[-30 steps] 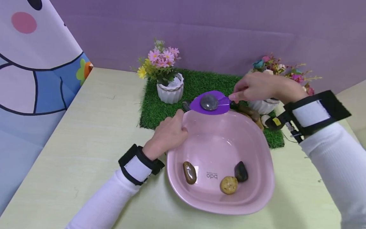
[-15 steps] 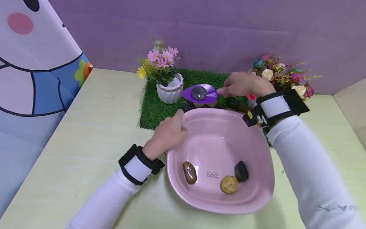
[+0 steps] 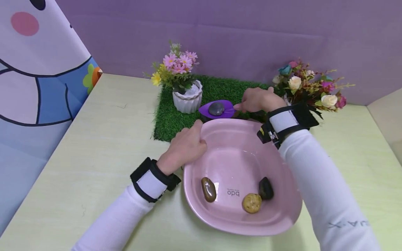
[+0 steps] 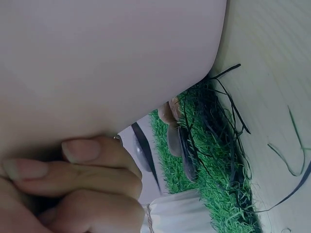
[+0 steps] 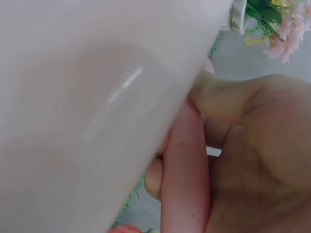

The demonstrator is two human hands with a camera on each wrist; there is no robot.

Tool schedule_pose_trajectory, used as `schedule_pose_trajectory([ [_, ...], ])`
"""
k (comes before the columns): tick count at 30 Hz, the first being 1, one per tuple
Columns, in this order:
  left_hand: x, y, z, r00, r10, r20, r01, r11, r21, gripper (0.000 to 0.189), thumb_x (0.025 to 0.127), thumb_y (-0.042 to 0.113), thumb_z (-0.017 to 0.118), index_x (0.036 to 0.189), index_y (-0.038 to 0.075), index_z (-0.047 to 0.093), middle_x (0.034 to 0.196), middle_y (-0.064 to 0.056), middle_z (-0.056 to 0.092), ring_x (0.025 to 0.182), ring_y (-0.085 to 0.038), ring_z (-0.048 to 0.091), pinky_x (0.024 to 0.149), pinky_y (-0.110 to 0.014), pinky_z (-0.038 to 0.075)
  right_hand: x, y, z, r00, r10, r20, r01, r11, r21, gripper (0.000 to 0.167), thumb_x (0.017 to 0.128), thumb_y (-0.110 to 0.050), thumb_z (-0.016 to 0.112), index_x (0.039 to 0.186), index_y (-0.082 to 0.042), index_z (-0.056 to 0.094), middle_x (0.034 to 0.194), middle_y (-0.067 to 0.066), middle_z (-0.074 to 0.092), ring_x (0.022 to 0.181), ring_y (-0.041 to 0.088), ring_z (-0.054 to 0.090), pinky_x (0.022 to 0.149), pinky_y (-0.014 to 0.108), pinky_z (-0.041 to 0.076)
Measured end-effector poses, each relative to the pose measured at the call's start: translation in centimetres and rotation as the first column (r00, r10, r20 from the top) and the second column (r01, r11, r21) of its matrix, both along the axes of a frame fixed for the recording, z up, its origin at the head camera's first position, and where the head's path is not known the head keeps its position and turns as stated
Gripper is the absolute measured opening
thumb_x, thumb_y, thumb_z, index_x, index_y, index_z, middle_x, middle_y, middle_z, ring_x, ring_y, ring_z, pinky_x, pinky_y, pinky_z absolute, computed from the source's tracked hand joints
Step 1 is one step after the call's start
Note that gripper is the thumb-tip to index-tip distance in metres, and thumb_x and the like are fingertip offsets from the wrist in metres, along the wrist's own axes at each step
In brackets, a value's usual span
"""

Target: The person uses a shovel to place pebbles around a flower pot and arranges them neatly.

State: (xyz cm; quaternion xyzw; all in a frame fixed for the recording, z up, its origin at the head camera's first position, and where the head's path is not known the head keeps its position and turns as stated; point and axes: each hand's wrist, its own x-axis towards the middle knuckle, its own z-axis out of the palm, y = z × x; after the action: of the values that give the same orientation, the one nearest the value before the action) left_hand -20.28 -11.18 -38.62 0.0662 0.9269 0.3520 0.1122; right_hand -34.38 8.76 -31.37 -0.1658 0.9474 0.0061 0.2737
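My right hand (image 3: 257, 101) pinches the near end of a purple leaf-shaped scoop (image 3: 205, 110) beyond the basin's far rim. On the scoop lies a smooth grey stone (image 3: 216, 108). In the left wrist view the scoop (image 4: 148, 158) appears edge-on, a little above several stones (image 4: 174, 139) on the turf. My left hand (image 3: 185, 144) grips the left rim of the pink basin (image 3: 226, 228), its fingers curled under the edge. Inside the basin sit a brown stone (image 3: 208, 189), a tan stone (image 3: 252, 203) and a black stone (image 3: 266, 188). The basin's wall partly hides my right hand in its wrist view.
Green turf (image 3: 166, 122) lies behind the basin. A white pot (image 3: 187, 100) of pink and yellow flowers (image 3: 179, 62) stands left of the scoop. Mixed flowers (image 3: 314, 85) stand beyond my right wrist. A purple cloth (image 3: 226, 42) backs the table (image 3: 103, 139).
My right hand has carried the scoop and grey stone leftward from over the basin's far rim, and then lowered them slightly. My left hand and the basin have stayed put.
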Motion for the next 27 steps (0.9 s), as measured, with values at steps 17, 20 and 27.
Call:
schedule_pose_trajectory([
  [17,0.0,0.0,0.1,1.0,0.005,-0.012,-0.005,1.0,-0.008,0.033,0.093,0.008,0.054,0.125,0.002,0.049,0.088,-0.018,0.062,0.06,-0.026,0.066,0.047,-0.034,0.054,0.2,-0.9,-0.6,0.999,-0.031,-0.024,0.032,0.998,0.045,0.044,0.108,-0.042,0.051,0.089,-0.005,0.067,0.085,0.008,0.061,0.096,0.03,0.056,0.109,0.061,0.02],
  [20,0.0,0.0,0.1,1.0,0.008,-0.013,-0.008,1.0,-0.01,0.032,0.093,0.008,0.054,0.124,0.002,0.049,0.088,-0.018,0.062,0.061,-0.026,0.065,0.047,-0.034,0.054,0.3,-1.1,-0.7,0.999,-0.019,-0.029,0.021,0.999,0.046,0.044,0.107,-0.043,0.052,0.079,-0.009,0.058,0.077,0.004,0.05,0.092,0.028,0.054,0.109,0.062,0.02],
  [27,0.0,0.1,0.0,1.0,0.007,-0.011,-0.007,1.0,-0.015,0.028,0.093,0.007,0.054,0.12,0.002,0.049,0.086,-0.017,0.061,0.061,-0.026,0.065,0.047,-0.033,0.054,0.7,-1.4,-1.2,0.999,-0.031,-0.043,0.033,0.999,0.042,0.044,0.107,-0.042,0.051,0.077,-0.009,0.055,0.087,0.009,0.059,0.103,0.033,0.058,0.109,0.064,0.023],
])
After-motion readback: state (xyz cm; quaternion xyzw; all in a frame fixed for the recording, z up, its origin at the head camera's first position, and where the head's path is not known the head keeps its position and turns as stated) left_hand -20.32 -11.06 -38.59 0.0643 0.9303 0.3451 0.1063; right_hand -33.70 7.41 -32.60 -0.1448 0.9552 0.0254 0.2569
